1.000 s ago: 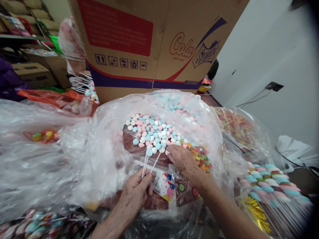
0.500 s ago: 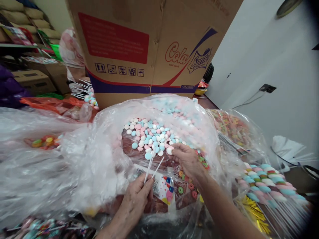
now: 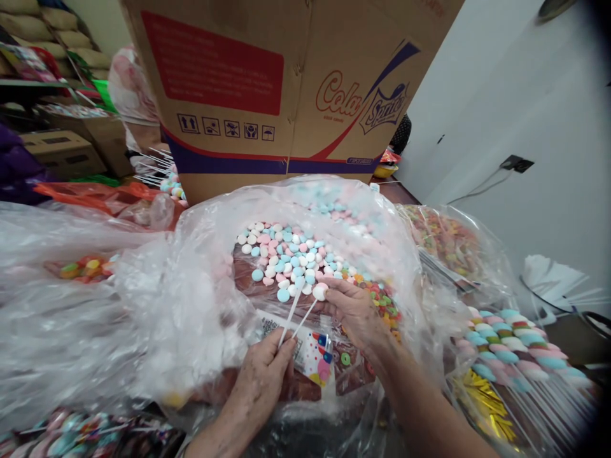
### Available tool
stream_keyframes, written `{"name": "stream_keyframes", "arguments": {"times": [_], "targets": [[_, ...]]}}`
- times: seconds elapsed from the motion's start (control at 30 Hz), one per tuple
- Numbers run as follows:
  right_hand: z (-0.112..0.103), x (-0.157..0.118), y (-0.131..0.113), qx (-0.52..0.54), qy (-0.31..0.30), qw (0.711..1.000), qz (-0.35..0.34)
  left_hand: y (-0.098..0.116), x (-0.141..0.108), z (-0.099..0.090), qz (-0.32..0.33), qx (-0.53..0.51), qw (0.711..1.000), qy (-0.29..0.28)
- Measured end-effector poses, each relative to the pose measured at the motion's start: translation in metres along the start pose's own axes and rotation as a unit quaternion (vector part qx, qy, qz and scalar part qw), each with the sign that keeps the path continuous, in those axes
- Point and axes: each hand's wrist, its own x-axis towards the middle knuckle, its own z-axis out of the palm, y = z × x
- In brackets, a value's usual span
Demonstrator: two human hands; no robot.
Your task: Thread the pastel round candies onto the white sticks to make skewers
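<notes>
My left hand (image 3: 267, 362) is closed around thin white sticks (image 3: 292, 312) that point up and away from me. Between the thumb and fingers of my right hand (image 3: 351, 312) is a white round marshmallow (image 3: 319, 291), touching or very close to the tip of one stick. Just beyond both hands, pink, blue and white marshmallows (image 3: 281, 257) lie loose in an opened clear plastic bag (image 3: 200, 254). Under the sticks lies a printed label (image 3: 317, 362) with coloured dots. Small gummy rings (image 3: 346, 359) are beside it, partly behind my right hand.
A large cardboard box (image 3: 229, 70) stands behind the bag. Finished marshmallow skewers (image 3: 515, 350) lie at the right, near gold foil (image 3: 487, 407) and a bag of gummies (image 3: 443, 235). Wrapped sweets (image 3: 86, 432) fill the lower left. Another person's sleeve (image 3: 131, 83) shows behind the box.
My right hand has moved slightly left with the marshmallow, bringing it to the tip of one stick. The left hand stays almost in place; the view has shifted slightly.
</notes>
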Motion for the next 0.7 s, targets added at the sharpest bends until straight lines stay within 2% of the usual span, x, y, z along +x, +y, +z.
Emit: {"name": "stream_keyframes", "arguments": {"times": [0.17, 0.27, 0.43, 0.7], "targets": [[-0.002, 0.000, 0.005, -0.015, -0.001, 1.000, -0.014, 0.003, -0.001, 0.001, -0.001, -0.011, 1.000, 0.003], [-0.008, 0.000, 0.009, -0.091, 0.004, 0.995, -0.044, 0.005, -0.001, 0.001, 0.005, -0.011, 1.000, 0.007], [-0.019, 0.001, 0.017, -0.258, -0.015, 0.959, -0.118, 0.002, -0.001, 0.001, 0.014, -0.032, 0.999, 0.007], [-0.015, -0.007, 0.017, -0.323, -0.029, 0.931, -0.169, -0.002, -0.003, 0.002, 0.023, -0.054, 0.998, 0.014]]}}
